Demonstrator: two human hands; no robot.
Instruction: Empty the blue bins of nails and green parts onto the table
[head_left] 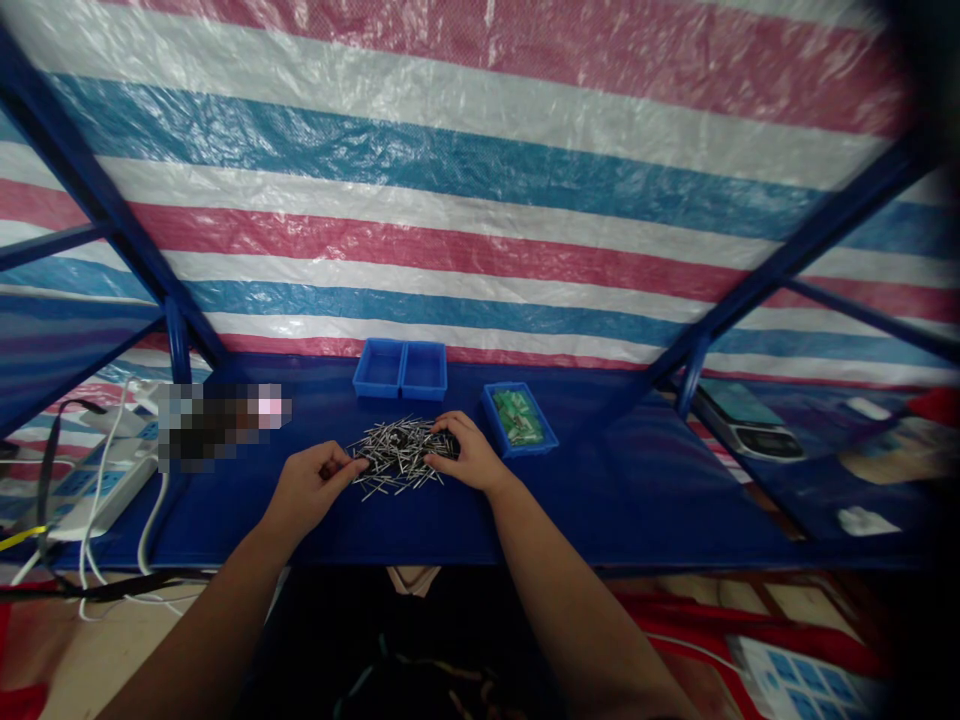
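A loose pile of thin silvery metal pins (pixel 401 455) lies on the blue table. My left hand (pixel 319 483) is at the pile's left edge, thumb and fingertips pressed together; whatever is between them is too small to name. At the right side of the pile is my right hand (pixel 461 452), its thumb and fingers spread apart around the outer pins. Behind the pile stand two joined blue trays (pixel 403 388) with nothing visible inside. A blue box (pixel 551 441) to the right holds small green-and-white packets (pixel 517 417).
White power strips and cables (pixel 112 495) crowd the left side, beside a pixelated patch. Blue frame posts (pixel 178 345) rise left and right before a striped sheet (pixel 450 240). A scale (pixel 750 425) stands on another surface at the right.
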